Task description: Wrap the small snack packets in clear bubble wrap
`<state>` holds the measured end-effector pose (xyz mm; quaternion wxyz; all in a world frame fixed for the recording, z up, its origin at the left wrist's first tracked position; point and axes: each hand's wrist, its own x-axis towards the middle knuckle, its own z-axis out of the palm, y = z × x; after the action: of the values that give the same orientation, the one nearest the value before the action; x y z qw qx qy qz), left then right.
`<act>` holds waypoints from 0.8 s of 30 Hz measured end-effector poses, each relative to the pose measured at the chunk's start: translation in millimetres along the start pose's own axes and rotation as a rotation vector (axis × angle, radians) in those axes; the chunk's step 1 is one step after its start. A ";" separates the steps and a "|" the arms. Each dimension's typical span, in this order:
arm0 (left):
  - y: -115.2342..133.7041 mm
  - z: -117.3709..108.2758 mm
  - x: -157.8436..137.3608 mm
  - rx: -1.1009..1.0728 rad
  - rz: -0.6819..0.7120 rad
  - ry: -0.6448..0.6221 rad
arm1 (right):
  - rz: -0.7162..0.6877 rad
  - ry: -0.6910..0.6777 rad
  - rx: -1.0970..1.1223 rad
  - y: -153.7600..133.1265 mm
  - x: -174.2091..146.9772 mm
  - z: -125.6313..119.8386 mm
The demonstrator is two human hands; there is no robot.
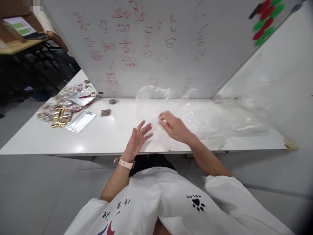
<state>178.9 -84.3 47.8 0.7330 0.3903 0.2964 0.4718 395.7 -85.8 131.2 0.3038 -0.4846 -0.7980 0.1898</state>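
Note:
A thin, clear plastic bag (146, 109) lies crumpled across the white table in front of me. My right hand (174, 128) is over it with fingers curled and pinched together at its near part; the pinched edge is hard to make out. To the left of that, my left hand (137, 138) is open, fingers spread and palm turned inward, beside the bag's edge. Farther left lie a small brown packet (105, 112) and a small dark round wrapped piece (112, 101), both apart from my hands.
More clear plastic bags (244, 120) spread over the table's right side. At the left is a pile with a gold packet (61, 117) and a silver pouch (81, 121). A whiteboard (220, 58) stands along the back. A person's arm (56, 39) shows far left.

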 end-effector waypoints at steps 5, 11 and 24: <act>27.3 -43.0 -18.9 -0.234 0.010 0.138 | -0.190 -0.457 0.137 -25.7 -9.4 64.7; 34.4 -108.6 -49.6 -0.279 -0.064 0.387 | 0.236 0.115 0.132 13.5 -45.1 36.6; 126.8 -49.7 2.5 0.274 0.399 0.175 | 0.309 0.739 0.300 81.4 -12.6 12.3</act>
<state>81.6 -35.7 129.8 0.5372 0.4943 0.3372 0.5945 445.4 -59.9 69.6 0.6045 -0.5842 -0.5171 0.1608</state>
